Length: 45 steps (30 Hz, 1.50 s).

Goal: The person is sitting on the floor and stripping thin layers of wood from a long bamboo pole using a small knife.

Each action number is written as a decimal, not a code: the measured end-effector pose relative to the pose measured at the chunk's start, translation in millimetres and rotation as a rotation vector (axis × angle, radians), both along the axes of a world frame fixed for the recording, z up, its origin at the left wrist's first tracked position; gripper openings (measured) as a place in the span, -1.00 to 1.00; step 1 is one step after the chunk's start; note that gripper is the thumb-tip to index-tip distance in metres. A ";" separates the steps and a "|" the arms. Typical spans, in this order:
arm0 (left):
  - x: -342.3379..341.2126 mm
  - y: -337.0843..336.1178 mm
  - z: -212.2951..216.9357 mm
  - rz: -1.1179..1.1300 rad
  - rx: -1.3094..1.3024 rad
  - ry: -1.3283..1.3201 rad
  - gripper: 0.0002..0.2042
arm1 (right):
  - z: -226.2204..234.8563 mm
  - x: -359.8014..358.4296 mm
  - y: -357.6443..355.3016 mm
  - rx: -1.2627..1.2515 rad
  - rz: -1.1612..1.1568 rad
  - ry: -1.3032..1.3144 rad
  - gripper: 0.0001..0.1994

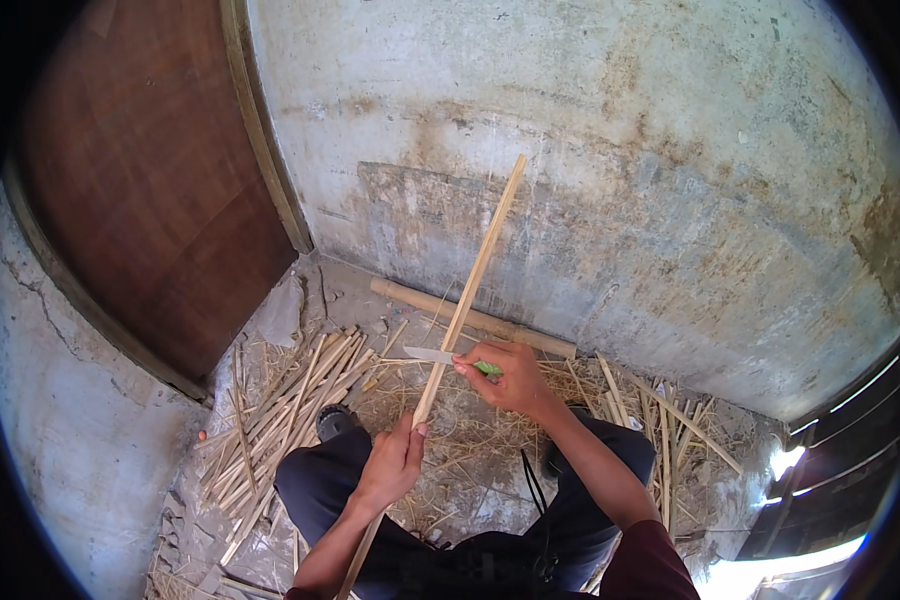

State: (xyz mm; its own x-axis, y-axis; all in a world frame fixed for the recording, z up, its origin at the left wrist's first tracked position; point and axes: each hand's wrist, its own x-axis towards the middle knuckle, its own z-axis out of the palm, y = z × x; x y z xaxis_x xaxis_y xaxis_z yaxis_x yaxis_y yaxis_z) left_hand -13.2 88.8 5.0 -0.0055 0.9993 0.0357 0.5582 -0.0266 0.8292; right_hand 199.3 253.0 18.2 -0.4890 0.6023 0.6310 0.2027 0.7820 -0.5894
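Note:
A long, pale strip of split bamboo [483,262] slants from between my legs up toward the wall. My left hand [392,462] is closed round its lower part. With my right hand [505,375] I grip a knife [428,355] by its green handle. The blade points left and lies across the strip, a little above my left hand. Whether the edge bites into the bamboo I cannot tell. Part of the handle is hidden by my right fingers.
A heap of bamboo strips [270,430] lies left of my legs, more strips [670,440] to the right. A thick bamboo pole [490,322] rests along the stained wall [610,170]. Shavings litter the floor. A brown door [150,150] stands at the far left.

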 end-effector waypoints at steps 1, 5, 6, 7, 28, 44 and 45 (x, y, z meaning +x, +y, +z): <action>2.2 -0.7 2.4 0.006 0.019 -0.009 -0.81 | 0.2 -0.2 -0.1 0.019 0.010 0.038 -0.91; -1.7 -4.6 -1.9 0.006 0.016 0.047 -0.79 | 1.5 -0.2 -2.1 0.052 -0.023 -0.038 -0.91; -2.9 -5.4 -2.0 0.006 0.017 0.048 -0.79 | 0.4 -1.8 -1.9 0.070 -0.028 -0.031 -0.91; -3.1 -5.9 0.0 0.006 0.011 0.059 -0.78 | -0.3 -2.1 -1.4 0.090 -0.035 -0.024 -0.92; -9.4 -15.5 2.1 0.018 0.010 0.128 -0.80 | -11.7 -4.9 3.9 0.115 -0.077 -0.060 -0.92; -19.2 -43.2 -0.3 0.011 0.030 0.137 -0.82 | -17.9 0.5 25.8 0.151 -0.095 0.018 -0.94; -20.2 -46.4 -1.0 0.015 0.026 0.136 -0.82 | -19.6 1.8 25.9 0.088 -0.138 -0.017 -0.93</action>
State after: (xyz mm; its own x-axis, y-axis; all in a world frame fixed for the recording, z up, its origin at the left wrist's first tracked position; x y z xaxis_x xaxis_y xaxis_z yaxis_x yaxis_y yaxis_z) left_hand -33.5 42.4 4.0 -0.0138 0.9979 0.0626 0.6660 -0.0375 0.7450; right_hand 201.1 278.8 -1.4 -0.4162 0.6071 0.6769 0.3213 0.7946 -0.5151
